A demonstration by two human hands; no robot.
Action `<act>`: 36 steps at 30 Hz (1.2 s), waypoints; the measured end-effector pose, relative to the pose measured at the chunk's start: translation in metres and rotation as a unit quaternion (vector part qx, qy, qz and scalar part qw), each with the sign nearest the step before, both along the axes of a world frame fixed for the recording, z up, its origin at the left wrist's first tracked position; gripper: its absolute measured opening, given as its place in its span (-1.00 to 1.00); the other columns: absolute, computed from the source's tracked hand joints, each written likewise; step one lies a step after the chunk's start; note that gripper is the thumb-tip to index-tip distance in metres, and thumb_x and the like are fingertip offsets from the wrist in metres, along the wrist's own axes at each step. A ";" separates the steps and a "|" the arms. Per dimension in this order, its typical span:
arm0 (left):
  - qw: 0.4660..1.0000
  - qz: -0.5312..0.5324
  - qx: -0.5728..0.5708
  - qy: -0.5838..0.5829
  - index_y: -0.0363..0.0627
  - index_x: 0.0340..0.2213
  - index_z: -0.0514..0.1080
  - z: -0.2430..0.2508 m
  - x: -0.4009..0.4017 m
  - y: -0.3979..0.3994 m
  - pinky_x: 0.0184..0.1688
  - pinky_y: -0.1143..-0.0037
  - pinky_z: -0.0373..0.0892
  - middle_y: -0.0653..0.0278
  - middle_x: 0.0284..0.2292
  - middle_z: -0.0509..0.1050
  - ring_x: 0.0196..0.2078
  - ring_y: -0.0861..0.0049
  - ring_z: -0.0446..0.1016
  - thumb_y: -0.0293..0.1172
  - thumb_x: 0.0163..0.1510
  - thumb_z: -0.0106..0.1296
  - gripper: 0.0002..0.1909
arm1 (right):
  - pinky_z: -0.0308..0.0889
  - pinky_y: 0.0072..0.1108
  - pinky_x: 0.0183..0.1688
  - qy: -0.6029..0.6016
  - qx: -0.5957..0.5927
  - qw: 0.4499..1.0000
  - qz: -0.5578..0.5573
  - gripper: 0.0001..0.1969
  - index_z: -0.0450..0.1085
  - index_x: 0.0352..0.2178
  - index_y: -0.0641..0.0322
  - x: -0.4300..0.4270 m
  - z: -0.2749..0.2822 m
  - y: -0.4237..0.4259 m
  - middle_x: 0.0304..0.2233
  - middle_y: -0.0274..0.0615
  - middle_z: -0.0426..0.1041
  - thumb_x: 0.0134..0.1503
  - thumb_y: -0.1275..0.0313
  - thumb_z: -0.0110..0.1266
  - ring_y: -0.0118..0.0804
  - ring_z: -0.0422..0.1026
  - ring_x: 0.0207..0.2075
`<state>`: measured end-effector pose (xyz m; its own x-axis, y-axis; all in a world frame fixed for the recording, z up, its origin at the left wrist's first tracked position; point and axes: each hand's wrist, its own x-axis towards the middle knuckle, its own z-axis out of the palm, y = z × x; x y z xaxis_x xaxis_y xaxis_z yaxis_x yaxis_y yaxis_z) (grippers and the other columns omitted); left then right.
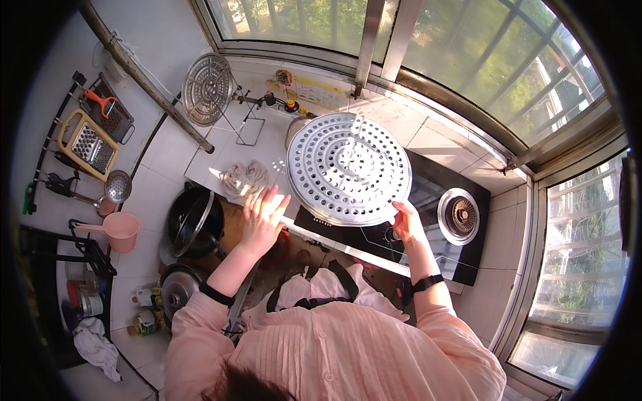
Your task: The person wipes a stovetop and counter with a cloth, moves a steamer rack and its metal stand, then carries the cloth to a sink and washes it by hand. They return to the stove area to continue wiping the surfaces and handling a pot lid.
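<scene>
A round metal steamer plate [346, 173], pierced with rings of holes, is in front of me over the left part of the black gas hob [426, 195]. My right hand [407, 220] grips its near right rim, thumb on top. What lies beneath the plate is mostly hidden. My left hand [263, 218] holds nothing; its fingers are spread at the counter's front edge, left of the plate. Just beyond those fingers lies a crumpled cloth [246, 179] on the white counter [273, 145].
An uncovered burner [458, 216] sits at the right. Another perforated plate [207, 90] leans by a wire rack [251, 131] at the back left. A wok [194, 215] and a metal lid [180, 290] stand left. A grater [93, 145] and pink dipper [123, 231] hang on the wall.
</scene>
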<state>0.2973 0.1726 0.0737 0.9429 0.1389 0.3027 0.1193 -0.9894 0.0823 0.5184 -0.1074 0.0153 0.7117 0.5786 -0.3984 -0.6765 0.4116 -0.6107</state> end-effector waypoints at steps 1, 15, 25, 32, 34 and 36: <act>1.000 -0.005 -0.004 -0.001 0.10 0.00 0.20 -0.003 0.003 -0.003 0.10 0.18 -0.12 0.18 0.07 0.04 0.12 0.28 0.00 -0.34 -0.30 0.17 -0.27 | 0.39 -0.59 -0.38 0.002 -0.017 0.999 -0.037 -0.67 0.23 -0.20 0.39 -0.001 0.003 -0.010 -0.29 -0.12 0.40 -0.08 0.60 -0.06 -0.33 0.43 -0.33; 0.985 0.136 -0.084 0.058 -0.01 -0.01 0.16 -0.027 -0.029 -0.010 0.07 0.09 -0.08 0.04 0.08 -0.09 0.12 0.13 -0.06 -0.29 -0.26 0.19 -0.28 | 0.40 -0.57 -0.44 0.041 -0.087 0.995 -0.033 -0.85 0.29 -0.35 0.13 0.016 -0.074 -0.060 -0.45 -0.35 0.41 0.01 0.58 -0.10 -0.41 0.43 -0.42; 0.972 0.178 -0.153 0.003 -0.07 -0.05 0.21 -0.030 -0.056 0.041 0.05 0.08 -0.04 0.01 0.08 -0.08 0.09 0.10 0.00 -0.33 -0.26 0.18 -0.33 | 0.21 -0.42 -0.05 -0.161 -0.502 0.837 -0.147 -0.43 0.07 -0.02 0.36 0.007 -0.065 -0.043 -0.10 0.02 0.23 -0.15 0.62 -0.04 -0.10 0.25 -0.07; 0.959 0.217 -0.183 -0.008 0.01 -0.01 0.16 -0.043 -0.094 0.097 0.03 0.12 -0.03 0.00 0.08 -0.06 0.10 0.08 -0.02 -0.21 -0.23 0.15 -0.30 | 0.26 -0.53 -0.11 -0.442 -0.398 0.797 0.102 -0.60 0.22 -0.10 0.33 -0.080 0.011 0.097 -0.12 -0.03 0.30 -0.05 0.55 -0.07 -0.21 0.35 -0.13; 0.953 0.223 -0.207 0.001 0.03 -0.03 0.17 -0.034 -0.094 0.106 0.05 0.17 -0.03 0.05 0.07 -0.03 0.10 0.13 0.00 -0.19 -0.22 0.15 -0.32 | 0.27 -0.55 -0.13 -0.465 -0.292 0.810 0.203 -0.63 0.28 -0.14 0.26 -0.101 0.000 0.142 -0.15 -0.11 0.32 -0.06 0.54 -0.04 -0.23 0.36 -0.15; 0.950 0.232 -0.209 -0.007 0.05 -0.04 0.18 -0.032 -0.101 0.115 0.06 0.25 0.00 0.10 0.06 0.00 0.09 0.19 0.04 -0.18 -0.23 0.15 -0.33 | 0.29 -0.53 -0.15 -0.472 -0.230 0.799 0.293 -0.66 0.30 -0.17 0.25 -0.126 -0.003 0.189 -0.19 -0.11 0.33 -0.05 0.53 -0.01 -0.22 0.36 -0.14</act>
<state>0.1958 0.2880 0.0421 0.7468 0.6500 0.1404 0.5315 -0.7104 0.4613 0.3921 0.0817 0.0120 0.4814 0.8695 -0.1107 0.1808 -0.2221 -0.9581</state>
